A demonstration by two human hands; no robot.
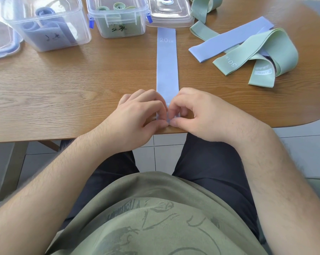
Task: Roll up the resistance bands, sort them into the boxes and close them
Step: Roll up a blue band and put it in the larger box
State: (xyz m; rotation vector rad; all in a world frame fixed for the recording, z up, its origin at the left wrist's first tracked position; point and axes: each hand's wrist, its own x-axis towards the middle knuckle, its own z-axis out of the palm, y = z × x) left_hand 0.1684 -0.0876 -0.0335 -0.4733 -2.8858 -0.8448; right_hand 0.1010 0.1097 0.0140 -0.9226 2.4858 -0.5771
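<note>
Past your olive shirt (155, 218), your left hand (137, 115) and right hand (196, 111) are pinching the near end of the blue 20 LB band (166, 67) flat on the tabletop (63, 89), seemingly starting a roll needing tight, even turns.

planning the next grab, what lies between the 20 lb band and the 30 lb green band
Head view: another blue band lies slanted between them.

A flat band (166, 67) runs near-to-far mid-table (63, 85), its near end between left hand (137, 116) and right hand (196, 115). Far left, two boxes (45, 24) hold seemingly rolled bands; right of them sits a lid (169, 13), then loose bands (247, 50).
</note>
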